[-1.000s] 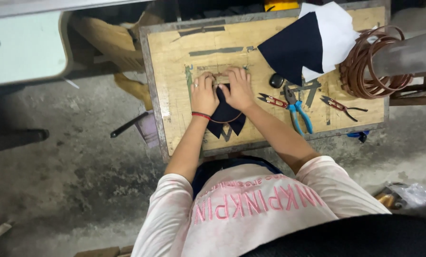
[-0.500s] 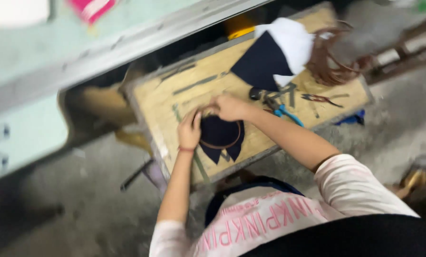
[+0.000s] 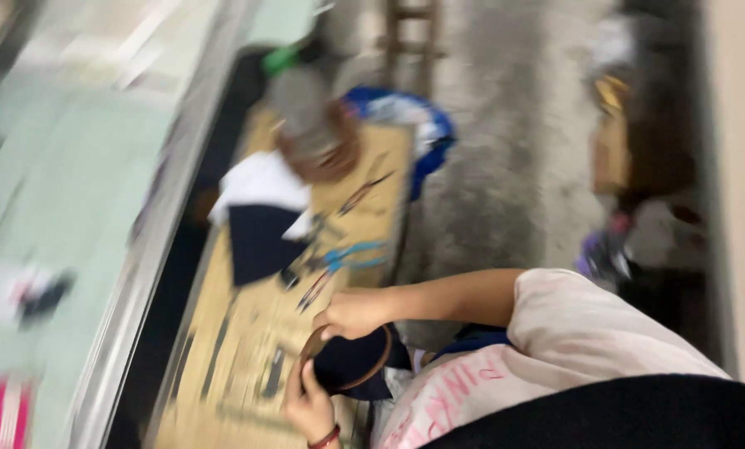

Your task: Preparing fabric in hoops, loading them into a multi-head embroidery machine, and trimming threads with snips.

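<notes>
Two hands worked one small piece: a dark cloth (image 3: 347, 362) stretched in a thin brown hoop (image 3: 382, 359), which lay on the near end of the wooden board (image 3: 248, 349). Your right hand (image 3: 352, 313) was closed on the hoop's upper rim; your left hand (image 3: 306, 403) pinched its lower rim. You probably found it light, the cloth limp and the ring stiff, so the rim was likely the best place to grip. Beyond the hoop lay blue-handled pliers (image 3: 352, 254), then folded dark and white fabric (image 3: 260, 220), then a brown coil (image 3: 318, 154) at the board's far end. Blur smeared everything; your fingertips and the small tools near the hoop could not be made out.
</notes>
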